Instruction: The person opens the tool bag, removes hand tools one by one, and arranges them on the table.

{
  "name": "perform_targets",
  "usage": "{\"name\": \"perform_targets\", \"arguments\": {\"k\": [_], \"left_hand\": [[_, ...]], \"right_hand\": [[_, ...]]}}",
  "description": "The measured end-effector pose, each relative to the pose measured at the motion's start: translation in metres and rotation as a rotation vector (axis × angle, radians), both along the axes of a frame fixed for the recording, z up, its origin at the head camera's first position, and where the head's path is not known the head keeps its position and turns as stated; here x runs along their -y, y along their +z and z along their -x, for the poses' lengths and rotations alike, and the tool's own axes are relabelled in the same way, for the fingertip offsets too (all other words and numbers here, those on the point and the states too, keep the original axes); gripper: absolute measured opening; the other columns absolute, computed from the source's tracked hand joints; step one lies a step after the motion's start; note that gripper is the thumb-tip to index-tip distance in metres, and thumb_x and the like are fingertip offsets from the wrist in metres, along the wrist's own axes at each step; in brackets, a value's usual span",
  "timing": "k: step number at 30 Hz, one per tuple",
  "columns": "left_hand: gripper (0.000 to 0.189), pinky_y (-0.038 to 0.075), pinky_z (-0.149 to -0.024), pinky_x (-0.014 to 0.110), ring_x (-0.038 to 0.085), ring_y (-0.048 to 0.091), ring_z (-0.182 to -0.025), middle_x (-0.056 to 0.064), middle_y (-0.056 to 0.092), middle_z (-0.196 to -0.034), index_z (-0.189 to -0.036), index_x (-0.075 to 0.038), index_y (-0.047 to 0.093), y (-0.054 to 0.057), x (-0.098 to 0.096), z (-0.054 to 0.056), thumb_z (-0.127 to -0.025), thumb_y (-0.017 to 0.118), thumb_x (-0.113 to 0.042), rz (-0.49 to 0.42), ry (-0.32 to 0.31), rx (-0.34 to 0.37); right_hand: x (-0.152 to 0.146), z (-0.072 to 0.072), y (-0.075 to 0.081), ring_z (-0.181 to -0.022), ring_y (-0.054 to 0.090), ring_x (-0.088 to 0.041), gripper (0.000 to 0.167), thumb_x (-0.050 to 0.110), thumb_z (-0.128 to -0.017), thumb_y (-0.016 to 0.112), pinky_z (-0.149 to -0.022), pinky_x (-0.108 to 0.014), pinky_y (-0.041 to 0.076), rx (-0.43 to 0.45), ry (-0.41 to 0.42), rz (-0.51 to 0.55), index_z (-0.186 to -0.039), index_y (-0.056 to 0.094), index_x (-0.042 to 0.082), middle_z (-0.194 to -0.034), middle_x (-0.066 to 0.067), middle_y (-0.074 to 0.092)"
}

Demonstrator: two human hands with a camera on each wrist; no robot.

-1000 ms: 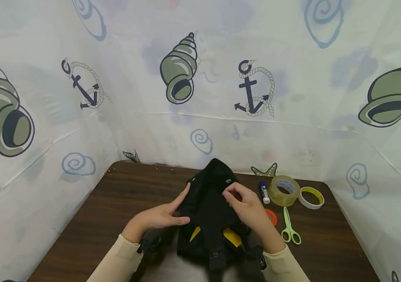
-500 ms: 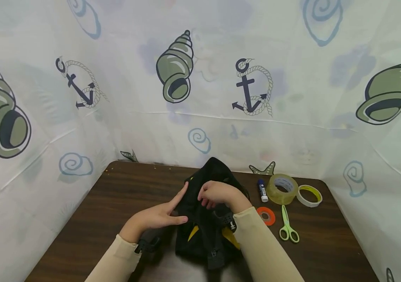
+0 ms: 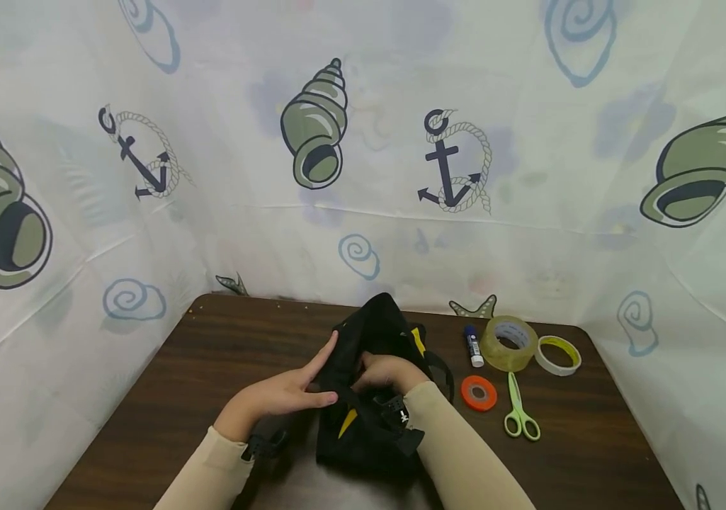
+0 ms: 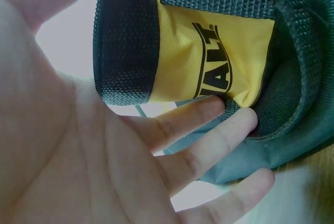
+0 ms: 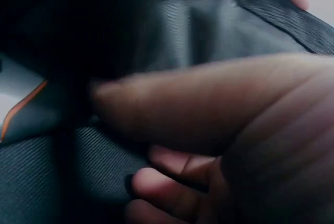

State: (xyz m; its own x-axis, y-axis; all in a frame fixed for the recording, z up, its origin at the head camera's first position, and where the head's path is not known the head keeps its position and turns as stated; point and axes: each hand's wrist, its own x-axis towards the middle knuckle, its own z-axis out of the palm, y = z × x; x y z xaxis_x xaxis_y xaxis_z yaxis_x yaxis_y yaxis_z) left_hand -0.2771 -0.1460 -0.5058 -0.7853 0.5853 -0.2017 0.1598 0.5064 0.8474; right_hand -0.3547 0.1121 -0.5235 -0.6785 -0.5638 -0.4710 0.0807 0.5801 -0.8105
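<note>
A black fabric tool bag [image 3: 363,450] with yellow panels stands on the table in the head view. Part of a word in black letters shows on its yellow panel [image 4: 216,62] in the left wrist view. My left hand [image 3: 280,393] lies against the bag's left side, thumb and index finger spread, the other fingers loosely extended along the yellow panel. Inside the bag's mouth is my right hand [image 3: 391,373], its fingertips hidden in the head view. The right wrist view is dark and blurred: the thumb stretches over curled fingers, near a grey patch with an orange line [image 5: 23,106].
Right of the bag lie an orange tape roll [image 3: 467,393], a glue stick [image 3: 474,347], a clear packing tape roll [image 3: 495,354], a white tape roll [image 3: 550,365] and green scissors [image 3: 515,404]. A patterned cloth [image 3: 241,248] hangs behind the brown table [image 3: 197,368].
My right hand has moved left from the bag's right edge and down into its mouth. The bag's opening has widened, its right side pushed outward. My left hand stays against the bag.
</note>
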Motion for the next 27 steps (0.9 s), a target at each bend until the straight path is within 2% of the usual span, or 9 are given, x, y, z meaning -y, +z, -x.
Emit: {"name": "perform_targets", "arguments": {"k": [3,6,10,13,22,27], "left_hand": [[0.106,0.024,-0.133,0.065,0.036,0.014,-0.17,-0.008,-0.015,-0.183,-0.168,-0.055,-0.02,0.0,0.0,0.0,-0.107,0.067,-0.054,0.001,-0.001,-0.001],[0.106,0.025,-0.132,0.065,0.036,0.015,-0.17,-0.009,-0.013,-0.183,-0.168,-0.054,-0.019,-0.001,0.001,0.0,-0.106,0.067,-0.054,0.008,0.007,-0.01],[0.105,0.025,-0.133,0.065,0.036,0.016,-0.17,-0.008,-0.012,-0.183,-0.166,-0.06,-0.019,-0.003,0.001,0.002,-0.106,0.067,-0.054,0.007,0.01,-0.011],[0.104,0.025,-0.133,0.064,0.035,0.017,-0.169,-0.008,-0.013,-0.183,-0.164,-0.064,-0.018,-0.002,0.001,0.002,-0.106,0.068,-0.054,-0.003,0.003,0.001],[0.103,0.026,-0.132,0.065,0.036,0.018,-0.169,-0.007,-0.013,-0.183,-0.163,-0.064,-0.019,-0.003,0.003,-0.001,-0.107,0.067,-0.053,-0.005,0.003,0.003],[0.104,0.028,-0.132,0.064,0.035,0.022,-0.168,-0.007,-0.012,-0.183,-0.165,-0.062,-0.018,-0.002,0.003,-0.003,-0.107,0.067,-0.052,-0.013,-0.001,0.012]], "right_hand": [[0.004,-0.003,-0.001,-0.15,0.04,-0.04,0.095,0.012,-0.092,0.085,-0.132,-0.062,0.026,-0.02,0.014,-0.015,-0.168,0.03,0.0,-0.173,-0.022,0.035],[0.008,-0.003,-0.001,-0.158,0.033,-0.039,0.101,0.009,-0.092,0.085,-0.135,-0.06,0.022,-0.056,0.026,-0.047,-0.172,0.022,0.0,-0.179,-0.021,0.026],[0.012,-0.002,-0.002,-0.163,0.032,-0.039,0.099,0.01,-0.094,0.083,-0.135,-0.058,0.024,-0.112,0.038,-0.145,-0.172,0.023,-0.002,-0.179,-0.022,0.026],[0.013,-0.004,-0.003,-0.165,0.03,-0.039,0.096,0.008,-0.095,0.08,-0.135,-0.058,0.025,-0.118,0.028,-0.188,-0.172,0.024,-0.001,-0.179,-0.023,0.026],[0.014,-0.008,-0.003,-0.152,0.044,-0.037,0.092,0.002,-0.091,0.079,-0.128,-0.058,0.036,-0.069,0.014,-0.123,-0.171,0.033,0.003,-0.176,-0.023,0.035],[0.01,-0.008,-0.006,-0.154,0.041,-0.036,0.098,0.006,-0.089,0.081,-0.128,-0.058,0.036,-0.019,-0.01,-0.087,-0.172,0.03,0.005,-0.178,-0.02,0.032]]}}
